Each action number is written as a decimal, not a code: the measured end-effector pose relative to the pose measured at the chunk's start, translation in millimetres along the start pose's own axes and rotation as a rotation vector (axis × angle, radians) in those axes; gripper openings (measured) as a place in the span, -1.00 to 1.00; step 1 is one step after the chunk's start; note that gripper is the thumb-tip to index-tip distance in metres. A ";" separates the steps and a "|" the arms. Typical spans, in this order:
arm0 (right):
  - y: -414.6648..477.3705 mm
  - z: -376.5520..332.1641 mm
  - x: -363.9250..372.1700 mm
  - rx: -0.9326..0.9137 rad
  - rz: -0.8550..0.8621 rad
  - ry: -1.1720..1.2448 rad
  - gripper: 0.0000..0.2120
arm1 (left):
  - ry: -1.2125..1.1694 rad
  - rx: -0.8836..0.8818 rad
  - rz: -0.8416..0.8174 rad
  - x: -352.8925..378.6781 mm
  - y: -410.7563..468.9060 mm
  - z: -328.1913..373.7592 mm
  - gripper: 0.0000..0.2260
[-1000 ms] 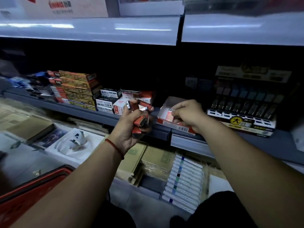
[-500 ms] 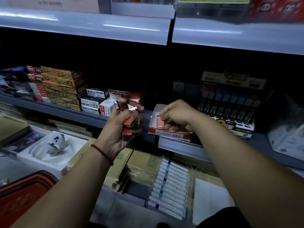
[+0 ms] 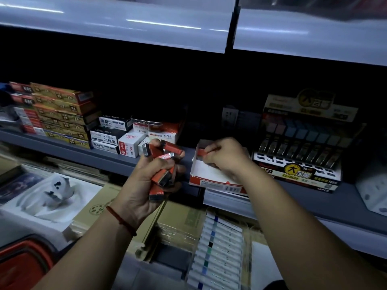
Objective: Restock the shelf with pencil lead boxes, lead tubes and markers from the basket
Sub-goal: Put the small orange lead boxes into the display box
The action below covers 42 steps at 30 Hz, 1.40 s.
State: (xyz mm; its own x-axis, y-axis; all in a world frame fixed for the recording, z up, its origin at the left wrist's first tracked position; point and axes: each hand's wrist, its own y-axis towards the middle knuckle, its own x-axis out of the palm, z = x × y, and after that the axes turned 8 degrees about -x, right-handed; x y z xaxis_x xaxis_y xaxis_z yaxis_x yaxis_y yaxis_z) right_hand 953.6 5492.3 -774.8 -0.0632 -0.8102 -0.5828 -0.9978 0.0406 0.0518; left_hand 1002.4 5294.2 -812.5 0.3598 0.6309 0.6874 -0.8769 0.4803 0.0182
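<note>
The red basket is being glimpsed at lower left. A bundle of red lead tubes is being gripped in the curled left hand, before the shelf. A single tube is being pinched by the right hand over the open box on that shelf.

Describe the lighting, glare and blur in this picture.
Head view: dim overall, the back of the shelf nearly black. Head view: bright glare streaks on the upper shelf front. Head view: the left hand gripping lead tubes and the right hand pinching a single tube over the open box look fairly sharp. Head view: the red basket in the corner is blurred.
</note>
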 end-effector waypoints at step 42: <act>-30.0 -13.2 -21.3 -0.299 0.195 -0.042 -0.91 | -0.005 -0.099 0.023 10.2 1.3 -8.1 -0.59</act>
State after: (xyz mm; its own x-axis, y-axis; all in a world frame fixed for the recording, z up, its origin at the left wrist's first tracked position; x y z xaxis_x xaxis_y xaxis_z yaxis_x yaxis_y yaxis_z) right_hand 985.0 5500.6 -753.2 -0.2587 -0.7788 -0.5715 -0.9181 0.0142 0.3962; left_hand 1007.5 5306.2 -811.3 0.3380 0.6397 0.6903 -0.8490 0.5238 -0.0696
